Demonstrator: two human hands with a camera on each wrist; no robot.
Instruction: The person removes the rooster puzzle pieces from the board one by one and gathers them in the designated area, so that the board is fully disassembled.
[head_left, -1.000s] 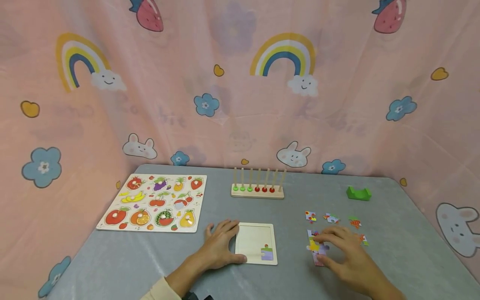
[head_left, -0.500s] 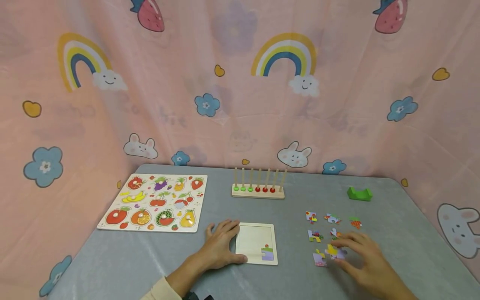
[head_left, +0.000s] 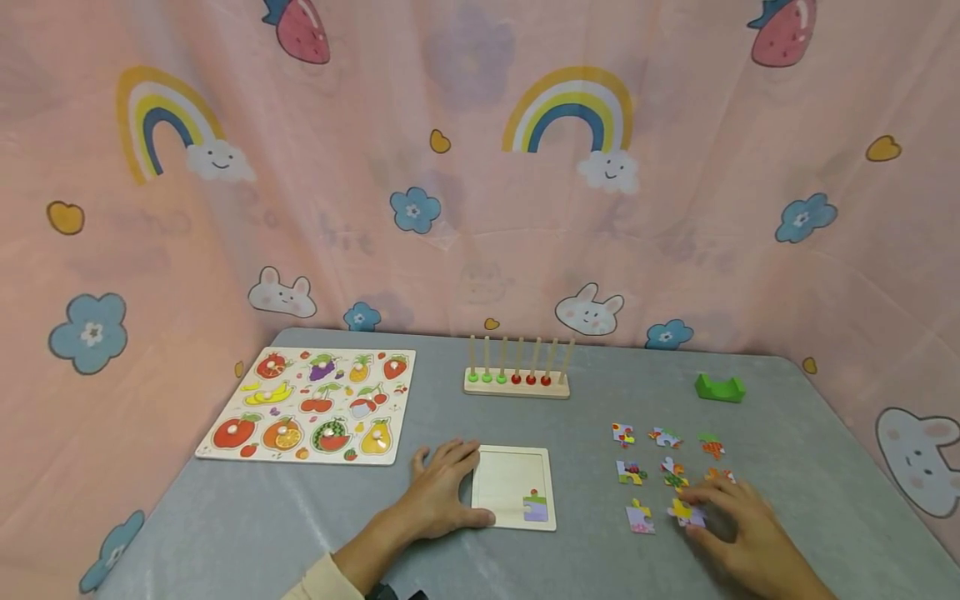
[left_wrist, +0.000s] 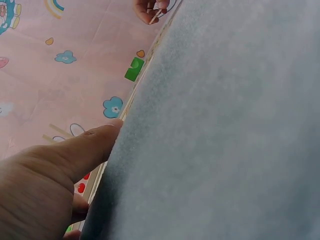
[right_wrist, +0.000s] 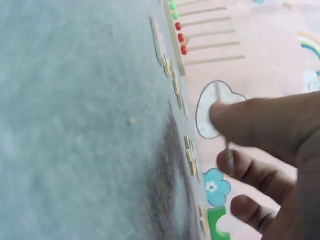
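My right hand (head_left: 738,529) pinches a yellow and purple jigsaw piece (head_left: 684,512) between thumb and fingers. In the right wrist view that piece (right_wrist: 228,146) shows edge-on, apart from the tabletop. Around the hand lie several loose jigsaw pieces, among them a purple one (head_left: 640,518) and a yellow-green one (head_left: 632,472). My left hand (head_left: 438,496) rests on the left side of a square wooden puzzle tray (head_left: 498,479), thumb at the near corner and fingers at the far one. One green and purple piece (head_left: 535,507) lies in the tray's lower right.
A fruit peg puzzle board (head_left: 401,408) lies at the left. Behind the tray stands a wooden peg rack (head_left: 480,386) with green and red beads. A green notched block (head_left: 719,387) sits at the back right. A pink printed curtain (head_left: 480,250) hangs behind the table.
My right hand has moved right with the yellow and purple piece, away from the purple piece at the left of the bottom row. More loose pieces are uncovered. The left hand stays on the tray.
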